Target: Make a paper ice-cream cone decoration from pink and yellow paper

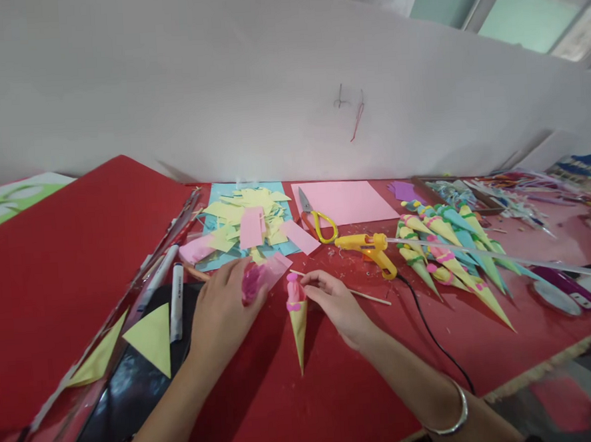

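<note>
A small paper ice-cream cone (298,327), yellow with a pink top and a magenta ball, lies point toward me on the red table. My right hand (333,305) has its fingertips pinched together at the side of the cone's pink top. To the left, my left hand (228,312) is closed around a crumpled magenta piece (252,283), whose material I cannot make out. Pale pink paper (277,269) shows just beyond its fingers. Behind my right hand a thin wooden stick (370,297) lies on the table, partly hidden.
Beyond my hands are yellow paper scraps (247,207), scissors (318,218) and a yellow glue gun (370,246) with a black cord. Several finished cones (452,245) are piled at right. On the left lie a dark tablet-like slab (126,398), markers (177,298) and a red board (78,274).
</note>
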`<state>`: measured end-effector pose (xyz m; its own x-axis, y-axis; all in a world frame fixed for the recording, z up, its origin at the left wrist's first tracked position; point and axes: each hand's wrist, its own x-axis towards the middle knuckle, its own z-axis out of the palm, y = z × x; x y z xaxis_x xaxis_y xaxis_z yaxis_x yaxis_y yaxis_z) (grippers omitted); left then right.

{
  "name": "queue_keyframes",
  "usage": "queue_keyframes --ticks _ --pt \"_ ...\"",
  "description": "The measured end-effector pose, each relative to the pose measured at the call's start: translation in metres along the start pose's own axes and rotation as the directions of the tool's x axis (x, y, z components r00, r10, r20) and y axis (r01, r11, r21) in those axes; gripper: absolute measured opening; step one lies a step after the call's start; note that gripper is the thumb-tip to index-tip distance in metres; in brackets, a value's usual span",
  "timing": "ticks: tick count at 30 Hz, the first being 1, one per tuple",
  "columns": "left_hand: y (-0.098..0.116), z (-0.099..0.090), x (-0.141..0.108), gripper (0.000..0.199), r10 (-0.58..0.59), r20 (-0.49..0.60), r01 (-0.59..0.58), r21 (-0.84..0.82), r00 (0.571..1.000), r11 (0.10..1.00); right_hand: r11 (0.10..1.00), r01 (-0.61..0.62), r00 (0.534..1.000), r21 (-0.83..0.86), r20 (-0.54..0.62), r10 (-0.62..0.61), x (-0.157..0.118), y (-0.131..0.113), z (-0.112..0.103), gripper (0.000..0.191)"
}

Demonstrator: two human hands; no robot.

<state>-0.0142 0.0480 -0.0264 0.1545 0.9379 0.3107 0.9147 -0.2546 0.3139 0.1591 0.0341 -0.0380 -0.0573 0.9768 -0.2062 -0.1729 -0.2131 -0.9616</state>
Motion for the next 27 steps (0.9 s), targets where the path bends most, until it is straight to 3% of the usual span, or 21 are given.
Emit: queue_keyframes --ticks 3,6,10,15,19,27 --pt "-0.006 0.009 -0.003 0.04 0.072 0.075 -0.084 0.178 0.995 0.98 1.0 -0.015 1.0 -0.019 0.008 0.015 -0.001 -0.001 0.001 0.011" --pt "-0.007 0.01 -0.004 0.039 0.086 0.088 -0.103 0.205 0.992 0.973 0.993 0.072 0.997 -0.089 -0.027 -0.074 -0.001 -0.001 0.001 0.01" --pt "-0.003 0.002 0.0 0.037 0.07 0.033 -0.07 0.01 0.997 0.997 0.969 0.203 0.976 -0.144 -0.045 -0.211 -0.002 -0.002 0.001 0.008" --pt "0.006 -0.002 0.002 0.024 0.153 -0.043 -0.159 -0.268 0.987 0.95 0.918 0.375 0.927 -0.132 0.046 -0.372 -0.007 -0.004 0.002 0.015" --pt "0.01 0.001 -0.001 0.022 0.203 -0.094 -0.222 -0.289 0.975 0.931 0.864 0.492 0.867 -0.108 0.149 -0.475 -0.008 -0.001 0.003 0.02" --pt "0.008 0.001 -0.003 0.019 0.298 -0.081 -0.308 -0.244 0.951 0.919 0.831 0.547 0.828 -0.1 0.211 -0.52 -0.01 -0.003 0.002 0.022"
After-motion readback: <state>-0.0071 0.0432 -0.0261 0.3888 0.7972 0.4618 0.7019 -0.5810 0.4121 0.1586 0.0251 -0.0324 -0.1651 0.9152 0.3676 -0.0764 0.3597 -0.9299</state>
